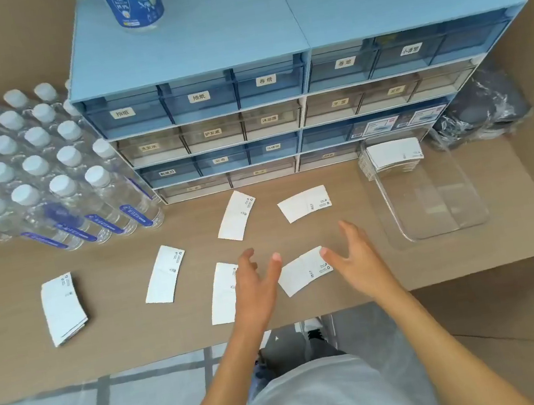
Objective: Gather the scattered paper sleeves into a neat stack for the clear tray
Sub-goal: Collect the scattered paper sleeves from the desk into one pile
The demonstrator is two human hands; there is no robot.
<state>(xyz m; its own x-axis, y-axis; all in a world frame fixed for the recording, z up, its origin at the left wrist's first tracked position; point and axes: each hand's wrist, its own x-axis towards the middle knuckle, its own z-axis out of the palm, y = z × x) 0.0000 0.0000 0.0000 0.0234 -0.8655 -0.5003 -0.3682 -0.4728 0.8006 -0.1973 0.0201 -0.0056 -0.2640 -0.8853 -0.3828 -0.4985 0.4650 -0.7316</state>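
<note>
on a light wooden table (348, 224), seen from above by a camera on a person's head, white paper sleeves lie scattered. both bare hands reach forward over the near middle of the table. the left hand (254, 291) is spread loose with fingers apart, grasping nothing, and covers the right edge of one sleeve (222, 292) lying lengthwise. the right hand (358, 258) is likewise slack and empty, palm turned inward, its thumb at the right end of a tilted sleeve (303, 271) that lies between the two hands; whether thumb and paper touch cannot be told. farther off lie two more single sleeves, one upright (235, 215) and one slanted to its right (304, 203). to the left of the hands is another single sleeve (164, 275), and well to the left of that a small pile of sleeves (63, 307) already lying together. at the right side of the table stands a clear plastic tray (433, 212), with a stack of sleeves (393, 154) standing at its far end and the rest of its floor bare. behind the sleeves, a blue drawer cabinet (199, 39) with labelled see-through drawers stands against the far edge, and a bottle with a blue label (133, 3) rests on top of it. a block of clear water bottles (28, 168) with white caps fills the far left. dark items wrapped in plastic (483, 107) sit at the far right.
</note>
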